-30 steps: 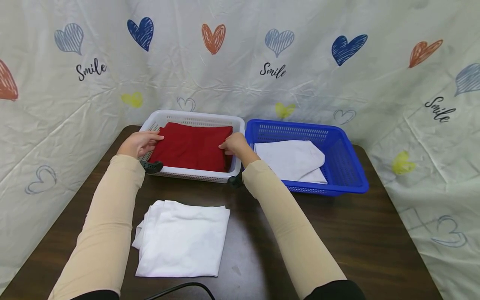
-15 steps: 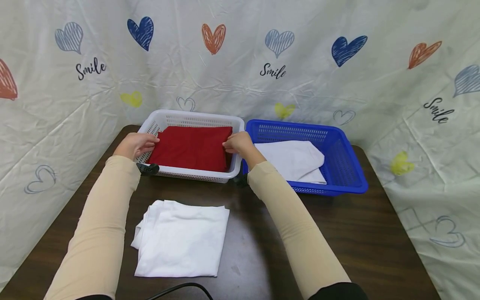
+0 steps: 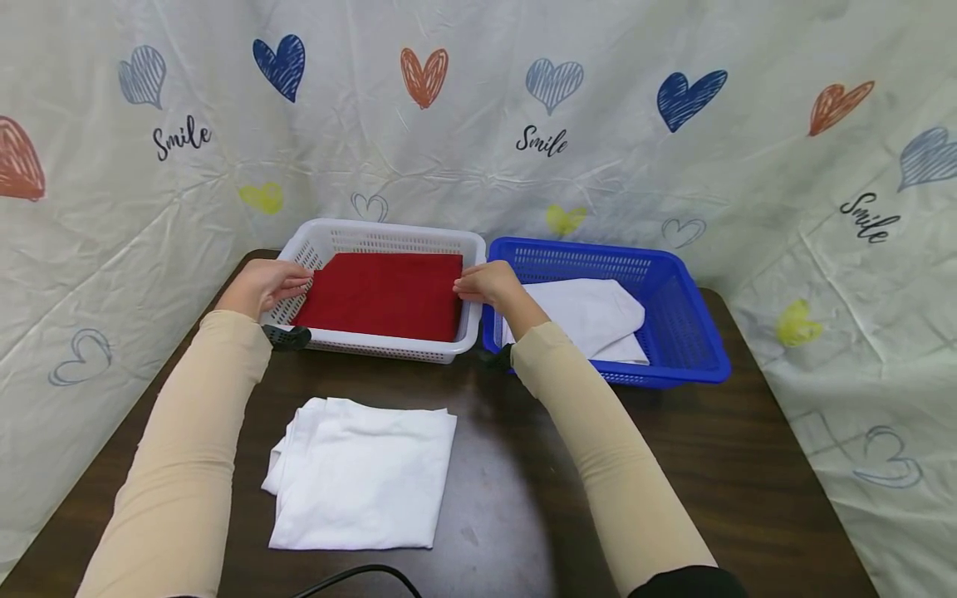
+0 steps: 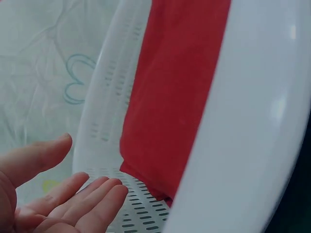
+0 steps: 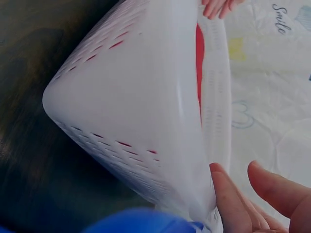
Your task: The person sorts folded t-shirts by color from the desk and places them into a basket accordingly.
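Note:
A folded red cloth [image 3: 385, 295] lies flat inside the white basket [image 3: 389, 344]. My left hand [image 3: 263, 285] hovers over the basket's left end. In the left wrist view its fingers [image 4: 99, 208] are extended, thumb apart, with a gap to the red cloth [image 4: 170, 92]. At the opposite end, my right hand [image 3: 493, 286] is above the rim where the two baskets meet. The right wrist view shows its thumb [image 5: 274, 189] and fingers parted, holding nothing, beside the white rim. Whether those fingers touch the rim I cannot tell.
To the right stands a blue basket [image 3: 691, 375] holding a folded white cloth [image 3: 591, 316]. Another folded white cloth [image 3: 366, 477] lies on the dark table [image 3: 710, 482], in front of the white basket. A black cable [image 3: 366, 570] curves at the near edge. A printed curtain [image 3: 478, 108] hangs behind.
Both hands have let go of the red cloth and drawn apart, the left to the left and the right to the right. The cloth's raised far edge now lies flatter.

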The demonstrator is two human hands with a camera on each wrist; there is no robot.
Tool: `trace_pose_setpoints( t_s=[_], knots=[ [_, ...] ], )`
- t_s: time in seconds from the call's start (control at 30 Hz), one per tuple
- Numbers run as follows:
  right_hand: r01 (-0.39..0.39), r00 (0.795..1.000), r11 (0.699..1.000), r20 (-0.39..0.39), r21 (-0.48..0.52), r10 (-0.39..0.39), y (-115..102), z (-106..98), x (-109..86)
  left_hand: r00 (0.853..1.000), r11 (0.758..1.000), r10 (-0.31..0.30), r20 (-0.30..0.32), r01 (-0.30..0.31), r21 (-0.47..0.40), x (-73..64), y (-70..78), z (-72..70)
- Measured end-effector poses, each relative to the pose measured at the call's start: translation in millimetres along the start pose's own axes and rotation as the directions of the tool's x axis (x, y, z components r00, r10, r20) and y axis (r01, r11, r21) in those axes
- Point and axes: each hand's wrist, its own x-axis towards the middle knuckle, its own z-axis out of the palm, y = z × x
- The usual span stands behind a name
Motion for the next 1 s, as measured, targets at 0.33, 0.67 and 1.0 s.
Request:
trace_pose_setpoints(
  t_s=[0.33, 0.67, 1.0],
  knots=[
    [0.008, 0.996, 1.0, 0.084, -0.009, -0.007, 10, -12, -19.8, 0.992, 0.992, 0.033, 0.126, -0.017, -0.122, -15.9, 0.1, -6.8],
    [0.01, 0.978, 0.996, 0.207, 0.091, -0.029, 24, -30, -44.1, 0.964, 0.96, 0.111, 0.241, -0.041, -0.278, -37.8, -7.7, -22.3],
    [0.036, 0.949, 0.996, 0.308, 0.083, -0.06, 37, -38, -75.3, 0.947, 0.951, 0.18, 0.264, -0.099, -0.294, -57.1, -20.8, -34.8]
  ],
)
